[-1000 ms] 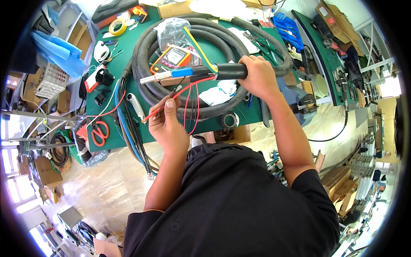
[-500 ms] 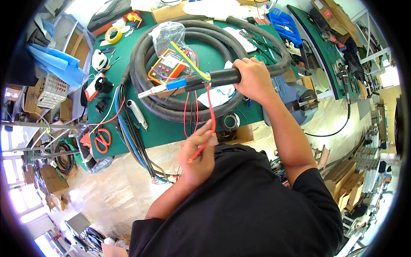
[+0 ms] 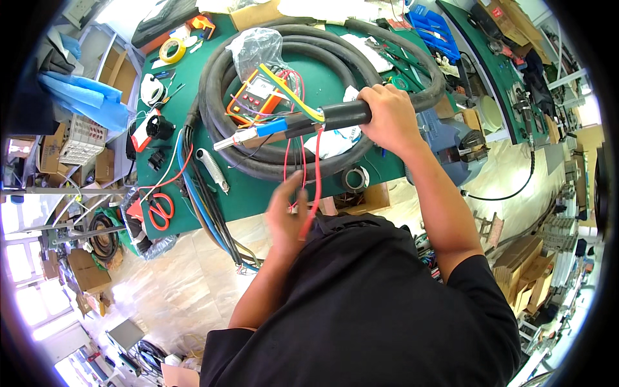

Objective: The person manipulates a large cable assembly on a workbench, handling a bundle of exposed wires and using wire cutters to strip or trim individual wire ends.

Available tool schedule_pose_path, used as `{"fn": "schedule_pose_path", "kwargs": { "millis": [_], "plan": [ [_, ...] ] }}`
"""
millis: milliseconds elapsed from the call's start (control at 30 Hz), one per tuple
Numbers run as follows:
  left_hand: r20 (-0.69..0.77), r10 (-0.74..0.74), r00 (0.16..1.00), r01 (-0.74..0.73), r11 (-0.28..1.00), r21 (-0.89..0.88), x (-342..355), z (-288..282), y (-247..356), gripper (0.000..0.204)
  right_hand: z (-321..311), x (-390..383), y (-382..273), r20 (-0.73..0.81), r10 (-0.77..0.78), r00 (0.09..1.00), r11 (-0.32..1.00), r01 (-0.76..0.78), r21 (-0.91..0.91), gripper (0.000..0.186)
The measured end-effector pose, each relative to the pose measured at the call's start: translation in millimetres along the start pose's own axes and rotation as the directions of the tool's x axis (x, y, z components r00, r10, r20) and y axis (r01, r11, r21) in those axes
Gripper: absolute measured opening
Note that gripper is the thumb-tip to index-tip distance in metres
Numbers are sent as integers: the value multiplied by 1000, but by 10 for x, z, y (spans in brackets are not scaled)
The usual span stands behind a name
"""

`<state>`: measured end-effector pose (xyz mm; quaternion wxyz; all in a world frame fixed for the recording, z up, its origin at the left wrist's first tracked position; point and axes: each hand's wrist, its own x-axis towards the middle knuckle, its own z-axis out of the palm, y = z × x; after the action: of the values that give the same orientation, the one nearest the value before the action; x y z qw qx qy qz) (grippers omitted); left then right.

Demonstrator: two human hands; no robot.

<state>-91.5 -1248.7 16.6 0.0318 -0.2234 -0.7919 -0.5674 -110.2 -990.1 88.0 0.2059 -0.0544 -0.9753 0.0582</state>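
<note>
The red wire (image 3: 318, 168) has swung away from the blue-banded core (image 3: 271, 127) and now hangs down, so it is separated. My right hand (image 3: 390, 117) grasps the black cable (image 3: 347, 115); my left hand (image 3: 285, 216) is blurred near the wire's lower end, its hold I cannot tell. The green tabletop (image 3: 255, 193) carries a thick coil (image 3: 209, 103) and orange meter (image 3: 259, 95); pale floor (image 3: 187, 277) lies nearer.

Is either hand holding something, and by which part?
Right hand: the thick black cable, near its stripped end. Left hand: blurred beside the red wire; a hold can't be told.
</note>
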Motion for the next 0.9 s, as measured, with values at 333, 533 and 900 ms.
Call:
{"fn": "schedule_pose_path", "kwargs": {
  "millis": [333,533,900],
  "plan": [
    [94,-428,899,265,359,-895,507,-415,-249,47,-6,-9,-23,-2,0,1000,1000,0,8,23],
    [98,-428,898,245,306,-920,668,-428,-284,21,-7,-31,-3,-11,-3,1000,1000,3,2,23],
    [239,-445,863,363,216,-907,1247,-358,-594,10,-106,-113,42,-5,-7,1000,997,7,71,24]
  ]
}}
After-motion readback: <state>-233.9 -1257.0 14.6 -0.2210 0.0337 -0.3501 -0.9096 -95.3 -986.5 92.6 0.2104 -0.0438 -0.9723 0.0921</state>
